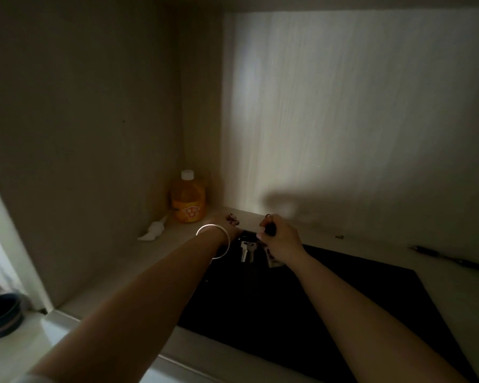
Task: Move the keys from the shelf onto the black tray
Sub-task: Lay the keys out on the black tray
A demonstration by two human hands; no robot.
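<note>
Setting: dim pale shelf (177, 236) inside a cupboard, black tray (329, 294) lying on it.
Keys: silver keys (246, 250) hung over the tray's far edge, between both hands.
Right hand: right hand (282, 239) was closed around a small dark fob.
Left hand: left hand (227, 225), bangle (215, 241) on wrist; grip could not be told.
Handling: likely light, rigid, jangly; best lifted by the ring or fob.

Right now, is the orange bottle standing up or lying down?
Standing up. The orange bottle sits upright in the shelf's back corner, its white cap on and pointing straight up.
</note>
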